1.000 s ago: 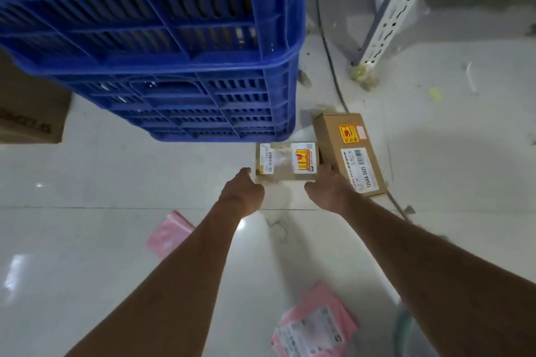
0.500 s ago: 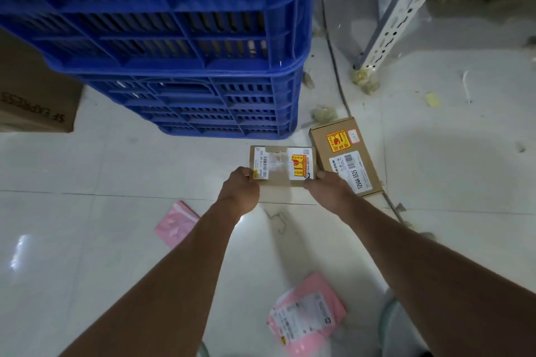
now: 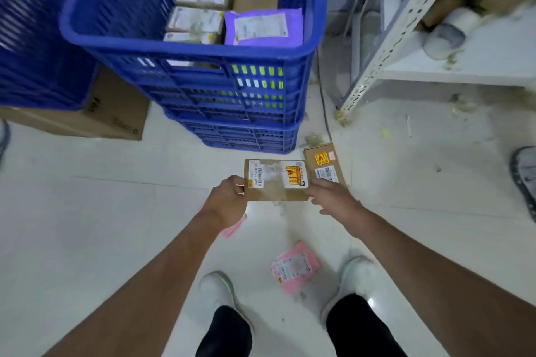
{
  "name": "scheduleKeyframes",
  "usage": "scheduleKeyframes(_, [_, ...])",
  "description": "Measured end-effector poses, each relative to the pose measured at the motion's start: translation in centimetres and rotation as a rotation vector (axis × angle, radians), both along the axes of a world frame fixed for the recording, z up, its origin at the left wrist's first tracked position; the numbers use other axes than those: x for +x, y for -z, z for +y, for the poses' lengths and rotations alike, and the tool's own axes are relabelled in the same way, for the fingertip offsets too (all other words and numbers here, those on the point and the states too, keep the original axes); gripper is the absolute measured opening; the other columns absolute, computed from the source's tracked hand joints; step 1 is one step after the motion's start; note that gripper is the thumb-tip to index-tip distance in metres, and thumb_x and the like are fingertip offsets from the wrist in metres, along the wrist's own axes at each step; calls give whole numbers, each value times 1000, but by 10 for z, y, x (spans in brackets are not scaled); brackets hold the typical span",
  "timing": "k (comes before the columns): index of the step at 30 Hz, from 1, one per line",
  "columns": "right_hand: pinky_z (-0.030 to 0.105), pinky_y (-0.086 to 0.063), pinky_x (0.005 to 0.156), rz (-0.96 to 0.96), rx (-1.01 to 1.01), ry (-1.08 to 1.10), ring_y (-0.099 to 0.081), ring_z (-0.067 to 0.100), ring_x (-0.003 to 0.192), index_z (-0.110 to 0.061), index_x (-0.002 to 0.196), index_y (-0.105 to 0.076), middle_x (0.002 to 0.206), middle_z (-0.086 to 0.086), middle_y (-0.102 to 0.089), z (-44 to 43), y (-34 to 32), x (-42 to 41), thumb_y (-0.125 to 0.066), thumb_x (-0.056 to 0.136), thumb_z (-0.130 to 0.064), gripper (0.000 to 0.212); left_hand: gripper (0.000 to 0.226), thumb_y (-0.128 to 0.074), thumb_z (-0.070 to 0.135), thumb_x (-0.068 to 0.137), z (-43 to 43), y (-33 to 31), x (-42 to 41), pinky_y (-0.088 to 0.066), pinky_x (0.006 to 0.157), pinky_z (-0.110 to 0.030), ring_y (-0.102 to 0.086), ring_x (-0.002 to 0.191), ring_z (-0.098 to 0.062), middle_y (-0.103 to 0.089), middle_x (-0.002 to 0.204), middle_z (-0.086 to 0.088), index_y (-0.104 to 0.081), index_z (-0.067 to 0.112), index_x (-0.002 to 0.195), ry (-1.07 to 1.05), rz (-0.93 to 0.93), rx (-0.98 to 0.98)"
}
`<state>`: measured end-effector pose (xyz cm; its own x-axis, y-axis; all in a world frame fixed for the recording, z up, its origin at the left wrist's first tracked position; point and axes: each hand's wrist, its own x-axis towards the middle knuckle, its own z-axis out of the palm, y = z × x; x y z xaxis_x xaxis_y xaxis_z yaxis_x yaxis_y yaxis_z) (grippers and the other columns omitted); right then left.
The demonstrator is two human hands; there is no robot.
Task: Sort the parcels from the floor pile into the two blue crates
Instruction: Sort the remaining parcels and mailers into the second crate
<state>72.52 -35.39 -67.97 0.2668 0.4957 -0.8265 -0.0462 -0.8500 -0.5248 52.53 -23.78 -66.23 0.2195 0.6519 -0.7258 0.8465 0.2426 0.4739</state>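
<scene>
I hold a small brown cardboard parcel [image 3: 275,181] with white and yellow labels above the floor. My left hand [image 3: 229,201] grips its left end and my right hand [image 3: 329,197] holds its right end. A second brown parcel [image 3: 324,164] lies on the floor just behind, by the crate base. Ahead stands a blue crate [image 3: 185,46] on a stack of others, with several boxes and a purple mailer inside. Another blue crate [image 3: 37,38] is at far left. A pink mailer [image 3: 294,266] lies between my feet; another pink mailer [image 3: 233,227] peeks from under my left wrist.
A brown carton [image 3: 116,113] sits under the left crate. A white metal shelf [image 3: 406,23] with rolls and boxes stands at the right, a cable runs down beside it. Someone's shoe [image 3: 525,177] is at the right edge. Debris dots the pale tiled floor.
The parcel has come up off the floor in both hands. The view has risen and tilted, so the crate's inside and my feet now show.
</scene>
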Motion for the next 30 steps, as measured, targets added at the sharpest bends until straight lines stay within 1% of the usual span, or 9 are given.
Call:
scheduleKeyframes(4, [43,-44,107,16,44,28,-56,16,119,-36,126,-64,128,-7,-61,-2,-102,-21,-60,86,-44,41,27,-42,6,92,-10,-93,-17,-49,88,-35,-63,110,-28,-65,123,-4,-55,19,112,-86,-90,35])
scheduleKeyframes(8, [42,-45,105,-4,108,79,-58,16,106,-38,116,-60,109,-5,-62,3,-188,-44,-63,76,-50,42,26,-41,4,93,-9,-180,-34,-48,89,-37,-60,107,-26,-63,117,-2,-52,16,113,-154,-119,77])
scheduleKeyframes(10, [38,-48,95,0,128,110,-57,14,91,-35,119,-60,101,-5,-59,8,-225,-57,-65,66,-55,57,27,-43,6,95,-3,-219,-44,-48,89,-35,-58,107,-24,-61,118,0,-50,16,119,-152,-136,82])
scheduleKeyframes(12, [34,-45,83,-10,145,113,-56,11,81,-30,124,-62,98,-6,-60,12,-257,-70,-67,70,-52,59,24,-46,13,98,2,-253,-57,-46,93,-34,-57,111,-22,-59,120,2,-46,19,121,-129,-174,57])
scheduleKeyframes(16, [35,-50,93,-135,187,102,-64,12,98,-34,111,-68,106,-10,-70,31,-325,-95,-63,73,-51,42,30,-63,33,93,23,-304,-87,-48,100,-34,-61,108,-10,-64,115,12,-52,22,119,-136,-306,64])
scheduleKeyframes(21, [41,-52,98,-216,294,121,-67,14,101,-27,114,-69,107,-7,-72,74,-390,-120,-64,79,-44,39,35,-67,39,86,63,-363,-117,-49,81,-23,-64,103,-3,-69,111,13,-60,25,116,-128,-426,146])
scheduleKeyframes(24, [42,-50,100,-216,354,137,-66,13,103,-31,110,-69,108,-9,-72,95,-417,-129,-64,77,-46,36,39,-63,33,90,84,-402,-127,-47,84,-19,-63,111,-2,-68,120,15,-61,29,128,-75,-491,172])
scheduleKeyframes(27, [42,-49,102,-217,361,159,-63,14,108,-33,111,-63,114,-9,-69,117,-436,-135,-62,76,-50,40,29,-59,23,96,106,-430,-131,-46,86,-22,-62,113,-6,-67,120,14,-64,28,125,-63,-500,214])
scheduleKeyframes(30, [41,-49,102,-219,397,177,-60,16,111,-36,113,-55,116,-6,-64,135,-445,-136,-60,88,-39,25,20,-62,27,97,124,-446,-123,-44,74,-20,-59,96,1,-63,104,17,-59,25,117,-72,-495,262])
